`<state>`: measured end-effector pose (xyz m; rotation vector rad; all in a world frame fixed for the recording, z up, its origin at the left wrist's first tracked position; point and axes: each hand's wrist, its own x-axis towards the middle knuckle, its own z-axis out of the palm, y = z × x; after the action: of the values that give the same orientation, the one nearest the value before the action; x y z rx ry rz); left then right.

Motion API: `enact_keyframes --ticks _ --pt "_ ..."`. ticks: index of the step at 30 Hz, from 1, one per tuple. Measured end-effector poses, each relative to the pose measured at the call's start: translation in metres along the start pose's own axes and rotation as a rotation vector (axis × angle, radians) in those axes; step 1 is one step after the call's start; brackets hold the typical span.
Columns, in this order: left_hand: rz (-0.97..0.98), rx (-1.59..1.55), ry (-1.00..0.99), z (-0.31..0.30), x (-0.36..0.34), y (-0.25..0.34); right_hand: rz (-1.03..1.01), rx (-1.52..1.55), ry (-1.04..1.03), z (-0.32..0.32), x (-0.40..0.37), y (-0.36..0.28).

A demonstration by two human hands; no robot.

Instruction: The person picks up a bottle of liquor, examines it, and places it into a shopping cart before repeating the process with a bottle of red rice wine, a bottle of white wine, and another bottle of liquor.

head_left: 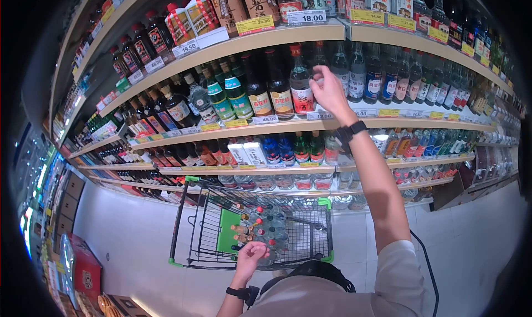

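Observation:
My right hand [328, 88] is raised to the middle shelf, its fingers curled. They are at the right edge of a clear bottle with a red label [302, 87]. Another clear bottle [318, 53] stands partly hidden behind the hand; whether the fingers grip either one is hidden. Low over the shopping cart [202, 256], my left hand [252, 256] has its fingers loosely curled, with nothing visible in them. Below and beyond it, several clear bottles with red caps [271, 222] and bottles with tan caps [239, 230] are in the cart.
Shelves [266, 39] packed with bottles and boxes curve across the view, with price tags [306, 17] along their edges. Dark bottles with yellow labels [259, 95] stand left of the red-label bottle. A red box [88, 272] is at the lower left on the tiled floor [127, 228].

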<state>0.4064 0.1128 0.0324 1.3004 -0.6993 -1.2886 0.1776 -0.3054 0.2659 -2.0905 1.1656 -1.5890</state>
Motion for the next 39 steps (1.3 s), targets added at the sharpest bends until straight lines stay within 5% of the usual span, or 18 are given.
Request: enact_keyframes --ticks 15,23,39 --pt "0.071 -0.014 0.114 0.025 -0.026 -0.005 0.236 -0.241 -0.156 0.041 0.064 -0.003" --pt "0.079 -0.015 0.114 0.028 -0.023 0.003 0.203 -0.087 -0.154 0.018 0.046 -0.002" --pt "0.248 -0.064 0.082 0.045 0.005 0.016 -0.118 0.22 0.191 -0.054 -0.026 -0.029"
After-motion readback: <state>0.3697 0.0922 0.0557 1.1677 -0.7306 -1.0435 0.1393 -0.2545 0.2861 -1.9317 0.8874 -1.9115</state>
